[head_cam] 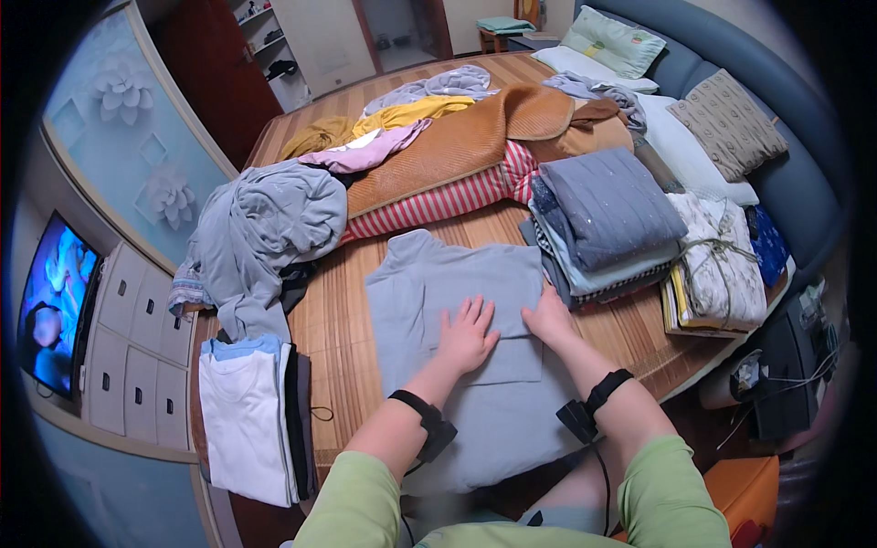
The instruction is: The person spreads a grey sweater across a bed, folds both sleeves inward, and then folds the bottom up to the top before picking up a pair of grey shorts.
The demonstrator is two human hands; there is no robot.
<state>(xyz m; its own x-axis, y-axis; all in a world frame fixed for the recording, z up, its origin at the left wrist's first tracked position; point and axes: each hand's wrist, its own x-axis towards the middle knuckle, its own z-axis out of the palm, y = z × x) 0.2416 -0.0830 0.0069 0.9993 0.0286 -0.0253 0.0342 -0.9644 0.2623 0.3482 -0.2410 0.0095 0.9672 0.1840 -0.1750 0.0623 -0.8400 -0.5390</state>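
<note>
A light grey long garment (411, 308), partly folded, lies flat on the bed in front of me, its lower part reaching to the bed's near edge. My left hand (468, 337) rests palm down on its folded section with the fingers spread. At the garment's right edge is my right hand (549, 314), thumb on the cloth; its other fingers are partly hidden, so I cannot tell whether it grips. Just beyond it stands a stack of folded clothes topped by a grey-blue quilted piece (610, 205).
Folded shirts (243, 411) lie at the left, a rumpled grey cloth (274, 219) behind them. A rolled brown mat (438, 161) over red-striped fabric (425, 205) crosses the bed. A cord-tied cloth bundle (719, 260) sits at the right, near pillows (730, 127) by the headboard.
</note>
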